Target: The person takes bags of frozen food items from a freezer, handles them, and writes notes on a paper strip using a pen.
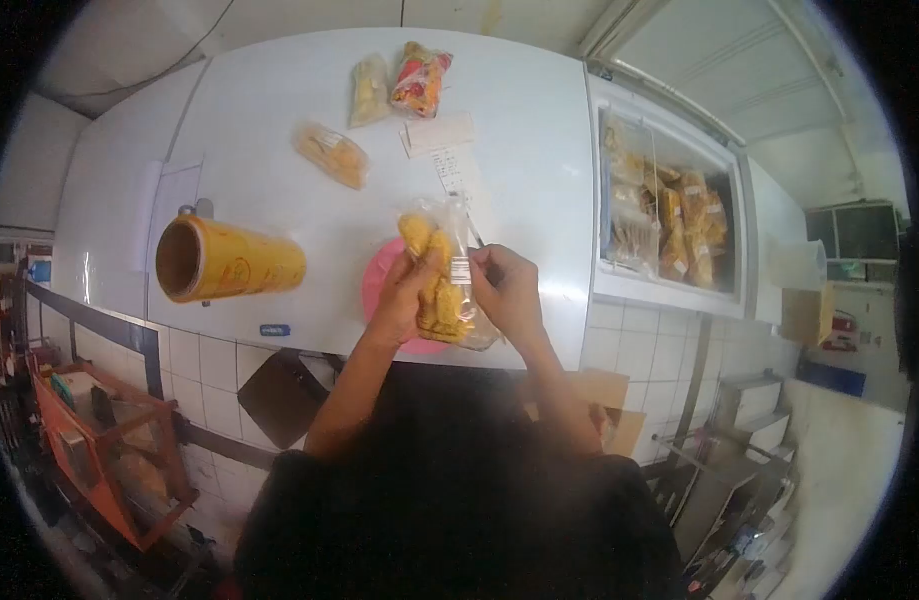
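A clear plastic bag of yellow food pieces (445, 305) is held up over the front part of the white table. My left hand (405, 295) is wrapped round its left side, thumb across the front. At the bag's right edge, beside a white printed label (461, 270), the fingers of my right hand (510, 290) are pinched together on the plastic. A thin dark pen-like stick (476, 233) shows just above the right fingers; I cannot tell whether they touch it. Partly hidden behind the bag and left hand is a pink round dish (377, 275).
Left stands a big yellow roll (235, 262) lying on its side, with a small blue item (276, 330) near the edge. Farther back lie bagged foods (333, 155), a colourful packet (422, 80) and paper slips (445, 150). An open chest freezer (670, 215) holds several packs.
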`<state>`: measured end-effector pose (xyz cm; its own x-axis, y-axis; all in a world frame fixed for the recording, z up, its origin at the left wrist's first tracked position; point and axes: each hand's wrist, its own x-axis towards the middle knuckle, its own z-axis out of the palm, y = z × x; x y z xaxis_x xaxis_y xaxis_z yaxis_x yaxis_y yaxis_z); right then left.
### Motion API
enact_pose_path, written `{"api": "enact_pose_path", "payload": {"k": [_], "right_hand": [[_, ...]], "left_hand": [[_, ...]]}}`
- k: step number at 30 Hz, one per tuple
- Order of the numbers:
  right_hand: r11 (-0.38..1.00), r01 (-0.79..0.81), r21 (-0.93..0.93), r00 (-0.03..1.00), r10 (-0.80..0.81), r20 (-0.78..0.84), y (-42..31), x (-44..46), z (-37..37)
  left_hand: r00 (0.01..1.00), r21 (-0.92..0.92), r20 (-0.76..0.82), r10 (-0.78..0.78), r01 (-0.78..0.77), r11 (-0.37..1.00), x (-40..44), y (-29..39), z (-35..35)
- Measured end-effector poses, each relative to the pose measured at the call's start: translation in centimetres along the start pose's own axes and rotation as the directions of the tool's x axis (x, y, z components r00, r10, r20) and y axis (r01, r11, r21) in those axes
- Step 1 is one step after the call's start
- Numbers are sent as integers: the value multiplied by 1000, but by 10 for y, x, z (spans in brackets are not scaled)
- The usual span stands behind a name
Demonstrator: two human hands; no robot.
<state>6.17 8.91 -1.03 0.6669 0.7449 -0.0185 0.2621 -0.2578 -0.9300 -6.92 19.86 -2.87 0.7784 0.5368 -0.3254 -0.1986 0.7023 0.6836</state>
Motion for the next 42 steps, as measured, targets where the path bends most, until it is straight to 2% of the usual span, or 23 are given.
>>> {"api": "enact_pose_path", "payload": {"k": [1,2,4,5,7,8,10,11,13,17,18,19,20,21,23,25,27,28,29,31,34,39,42], "right_hand": [[999,-5,38,1000,5,0,6,1,2],[999,-23,40,1000,23,1,16,6,2],[993,-115,33,958,119,-260,47,20,-6],[990,-138,-41,959,124,-253,61,30,-14],[927,-179,-329,981,140,-136,87,51,-19],[924,-198,-326,978,165,-125,100,61,-15],[859,-183,-478,970,236,52,124,76,-5],[860,-190,-473,967,246,59,132,84,-2],[748,-152,-646,926,336,171,135,96,1],[837,-222,-500,875,397,278,135,106,-8],[932,-336,-136,898,361,252,142,101,-9],[888,-386,250,917,339,212,149,98,-10],[843,-282,459,955,204,213,155,98,-10],[838,-284,466,956,208,208,157,100,-1],[768,-102,632,974,208,-95,151,103,28],[770,-136,624,967,240,-85,154,105,36],[949,117,294,989,-83,-123,172,109,45],[923,-16,384,986,77,-145,163,106,50],[921,-25,388,985,88,-147,168,105,53],[961,146,236,980,-108,-167,180,106,60],[978,66,200,972,-17,-234,180,102,67],[976,120,181,962,-69,-266,184,101,68],[980,128,149,955,-82,-285,183,99,69]], "left_hand": [[990,105,-138,21,-7,994,1,6,0],[990,105,-144,5,10,994,9,11,-16],[993,217,-112,30,-5,976,37,31,-65],[991,170,-120,51,-30,985,56,39,-84],[991,150,-116,68,-50,987,92,49,-103],[993,177,-93,70,-52,983,108,58,-105],[996,232,-79,41,-21,972,145,60,-111],[998,289,-45,35,-21,957,164,57,-116],[999,269,-27,-31,37,962,193,46,-126],[996,305,26,-82,70,950,225,30,-129],[996,314,22,-86,75,946,228,29,-133],[988,244,91,-124,99,965,230,28,-137],[974,173,165,-157,128,977,234,25,-138],[972,181,165,-165,135,974,238,25,-141],[927,228,283,-245,183,956,245,26,-145],[913,262,296,-280,204,943,249,27,-141],[899,293,304,-316,228,929,250,31,-137],[887,222,319,-335,273,936,249,34,-136],[880,186,325,-346,299,936,250,36,-133],[851,183,347,-395,352,918,251,41,-129],[831,201,364,-422,372,906,254,42,-132],[853,139,348,-389,364,921,250,39,-135],[863,201,268,-429,385,901,252,35,-151]]}}
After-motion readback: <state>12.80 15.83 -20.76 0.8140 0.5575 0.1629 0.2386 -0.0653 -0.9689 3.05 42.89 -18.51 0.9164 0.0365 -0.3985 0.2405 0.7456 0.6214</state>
